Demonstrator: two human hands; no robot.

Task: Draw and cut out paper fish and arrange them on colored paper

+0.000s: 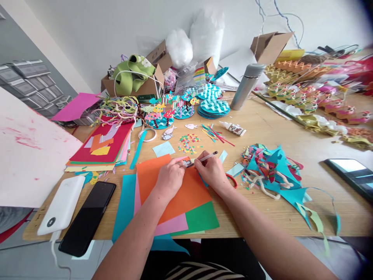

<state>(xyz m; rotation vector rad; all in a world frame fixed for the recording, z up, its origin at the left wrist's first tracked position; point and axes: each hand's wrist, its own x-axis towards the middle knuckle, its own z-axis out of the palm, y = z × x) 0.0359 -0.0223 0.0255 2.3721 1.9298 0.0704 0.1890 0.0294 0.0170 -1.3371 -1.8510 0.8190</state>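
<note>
My right hand (212, 170) is closed round a pen (209, 156), which slants up to the right from its fingers. Opposite it, my left hand (170, 177) pinches a small paper cutout (186, 161), partly hidden by the fingers, over the top edge of the orange paper (177, 198). Under the orange sheet lie pink paper (171, 226), green paper (204, 218) and blue paper (126, 206). Beside my right wrist show the red-handled scissors (232, 180), mostly covered. Fish cutouts (168, 133) and a pile of confetti (189, 144) lie beyond my hands.
A glue bottle (234, 128) and a steel flask (247, 87) stand or lie farther back. Paper scraps (272, 169) heap up at right. On the left are a black phone (87, 217), a white power bank (61, 205) and a red paper stack (116, 146). Blue paper discs (214, 107) sit behind.
</note>
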